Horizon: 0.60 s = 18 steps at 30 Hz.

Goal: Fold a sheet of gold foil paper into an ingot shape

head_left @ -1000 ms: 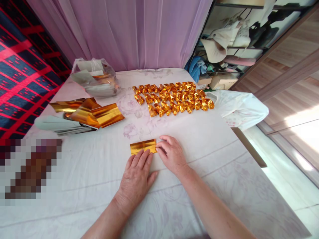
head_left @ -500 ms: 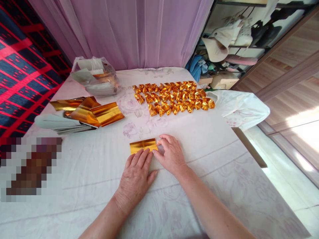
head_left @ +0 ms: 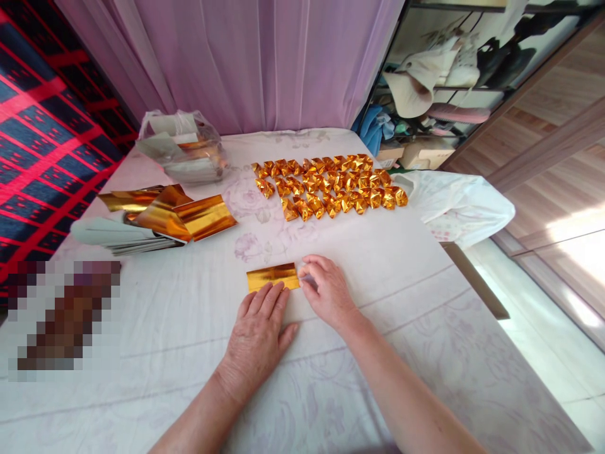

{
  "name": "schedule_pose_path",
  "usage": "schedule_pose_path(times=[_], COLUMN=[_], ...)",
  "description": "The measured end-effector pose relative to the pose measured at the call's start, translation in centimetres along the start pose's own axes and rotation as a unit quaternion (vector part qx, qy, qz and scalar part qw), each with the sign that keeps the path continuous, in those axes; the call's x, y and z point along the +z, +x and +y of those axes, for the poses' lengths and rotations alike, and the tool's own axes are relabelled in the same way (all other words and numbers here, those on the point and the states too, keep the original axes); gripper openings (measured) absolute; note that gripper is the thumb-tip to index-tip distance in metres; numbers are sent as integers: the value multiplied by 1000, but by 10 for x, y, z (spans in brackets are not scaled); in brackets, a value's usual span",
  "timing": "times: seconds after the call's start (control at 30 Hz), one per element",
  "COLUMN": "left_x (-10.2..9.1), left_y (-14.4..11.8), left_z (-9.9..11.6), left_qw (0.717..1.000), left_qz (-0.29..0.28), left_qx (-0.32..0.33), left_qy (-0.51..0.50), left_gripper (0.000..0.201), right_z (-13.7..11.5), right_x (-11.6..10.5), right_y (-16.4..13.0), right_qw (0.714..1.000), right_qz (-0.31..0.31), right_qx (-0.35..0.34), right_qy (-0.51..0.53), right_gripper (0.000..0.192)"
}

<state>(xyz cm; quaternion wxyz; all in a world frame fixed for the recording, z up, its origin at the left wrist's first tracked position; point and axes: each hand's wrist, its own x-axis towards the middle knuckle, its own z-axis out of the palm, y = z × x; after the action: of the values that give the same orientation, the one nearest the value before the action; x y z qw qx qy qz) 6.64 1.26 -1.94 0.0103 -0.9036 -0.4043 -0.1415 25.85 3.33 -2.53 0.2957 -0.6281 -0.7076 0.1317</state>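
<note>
A strip of gold foil paper [head_left: 271, 275], seemingly folded, lies flat on the cloth-covered table. My left hand [head_left: 259, 331] rests open along its near edge, fingertips on the paper and thumb out to the side. At the paper's right end, my right hand [head_left: 328, 290] has its thumb and index finger curled together in a pinch on the edge; the exact grip is partly hidden by the fingers. Beyond the hands, several folded gold foil ingots [head_left: 331, 183] stand in three rows.
Loose gold foil sheets [head_left: 205, 217] lie in a fanned pile at left. Behind them sits a clear plastic bag [head_left: 182, 148] of more sheets. A white plastic bag [head_left: 467, 205] hangs over the table's right edge. Shelves [head_left: 435, 88] stand at the back right, and a blurred patch covers the left.
My right thumb has slid slightly right, to the paper's right end. My left hand stays in place on the near edge.
</note>
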Motion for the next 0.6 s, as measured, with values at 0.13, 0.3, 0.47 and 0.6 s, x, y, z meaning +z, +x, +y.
schedule_pose_path(times=[0.13, 0.3, 0.47, 0.6], left_x=[0, 1, 4, 4], left_y=[1, 0, -1, -1], left_z=[0, -1, -1, -1], left_qw=[1000, 1000, 1000, 1000], left_qz=[-1, 5, 6, 7], left_qx=[-1, 0, -5, -8], left_qy=[4, -3, -12, -13], left_gripper=[48, 49, 48, 48], right_z=[-4, -16, -23, -24], right_x=[-4, -11, -11, -9], right_y=[-4, -17, -27, -29], right_qw=[999, 992, 986, 983], right_qz=[29, -2, -26, -6], right_qx=[-43, -91, -102, -83], right_qy=[-11, -88, -132, -162], right_gripper=[18, 34, 35, 34])
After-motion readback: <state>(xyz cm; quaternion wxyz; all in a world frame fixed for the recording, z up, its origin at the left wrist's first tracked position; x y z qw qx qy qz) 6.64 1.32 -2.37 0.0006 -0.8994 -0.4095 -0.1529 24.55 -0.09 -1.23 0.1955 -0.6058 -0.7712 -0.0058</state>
